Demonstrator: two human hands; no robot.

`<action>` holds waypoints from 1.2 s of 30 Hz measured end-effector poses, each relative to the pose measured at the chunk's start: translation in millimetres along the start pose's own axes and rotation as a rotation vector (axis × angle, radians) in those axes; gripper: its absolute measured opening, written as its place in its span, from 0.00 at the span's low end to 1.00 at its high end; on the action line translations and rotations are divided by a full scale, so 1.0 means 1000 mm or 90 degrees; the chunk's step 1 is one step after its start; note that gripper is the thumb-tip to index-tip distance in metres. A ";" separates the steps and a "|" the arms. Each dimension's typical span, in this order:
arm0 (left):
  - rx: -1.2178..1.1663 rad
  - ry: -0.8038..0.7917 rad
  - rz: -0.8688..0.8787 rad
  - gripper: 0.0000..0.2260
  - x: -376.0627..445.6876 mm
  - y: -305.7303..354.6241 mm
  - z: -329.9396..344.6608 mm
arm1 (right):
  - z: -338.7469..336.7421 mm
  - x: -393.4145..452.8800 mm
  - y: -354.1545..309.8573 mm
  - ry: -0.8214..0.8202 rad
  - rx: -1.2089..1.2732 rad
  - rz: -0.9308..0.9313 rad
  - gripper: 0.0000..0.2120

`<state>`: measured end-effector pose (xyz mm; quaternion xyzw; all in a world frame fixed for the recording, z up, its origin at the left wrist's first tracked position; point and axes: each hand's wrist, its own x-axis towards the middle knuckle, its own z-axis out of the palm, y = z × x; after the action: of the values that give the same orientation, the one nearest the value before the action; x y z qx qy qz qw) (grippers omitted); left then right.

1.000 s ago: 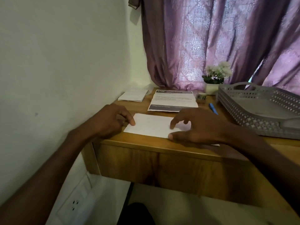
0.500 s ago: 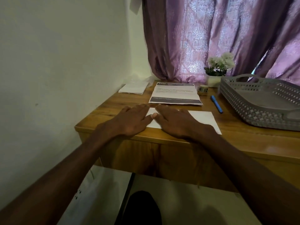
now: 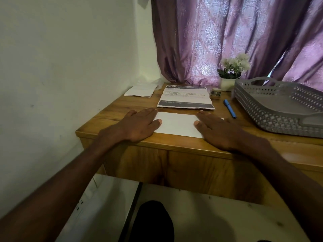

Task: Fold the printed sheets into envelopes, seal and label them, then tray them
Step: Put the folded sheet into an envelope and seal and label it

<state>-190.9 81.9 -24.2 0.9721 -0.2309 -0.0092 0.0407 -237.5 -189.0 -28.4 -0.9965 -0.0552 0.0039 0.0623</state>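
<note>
A white folded sheet (image 3: 176,124) lies flat near the front edge of the wooden desk (image 3: 174,149). My left hand (image 3: 139,124) presses flat on its left end, fingers straight. My right hand (image 3: 216,130) presses flat on its right end, covering that part. Behind it lies a printed sheet (image 3: 185,98) with dark bands at top and bottom. A small stack of white envelopes (image 3: 141,90) sits at the back left by the wall. A blue pen (image 3: 229,108) lies to the right, and a grey perforated tray (image 3: 279,105) stands at the far right.
A small roll of labels or tape (image 3: 215,93) sits behind the pen. A white pot of pale flowers (image 3: 230,74) stands against the purple curtain (image 3: 227,37). The white wall (image 3: 61,75) borders the desk's left side.
My hands were together at the sheet's left part; they have slid apart, the left to the left end and the right to the right end, flattening the paper.
</note>
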 end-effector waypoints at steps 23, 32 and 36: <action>-0.230 0.263 -0.006 0.26 -0.002 0.011 -0.009 | -0.032 0.017 -0.003 0.296 0.099 -0.009 0.20; -0.240 0.273 0.032 0.14 0.118 0.042 -0.050 | -0.068 0.095 0.029 0.291 -0.012 0.175 0.07; -0.157 0.239 0.055 0.15 0.158 0.047 -0.038 | -0.064 0.118 0.044 0.264 -0.039 0.191 0.10</action>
<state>-69.0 -28.1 18.1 0.9336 -0.2581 0.1452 0.2019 -114.7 -227.7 29.2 -0.9745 0.1070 -0.1928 0.0409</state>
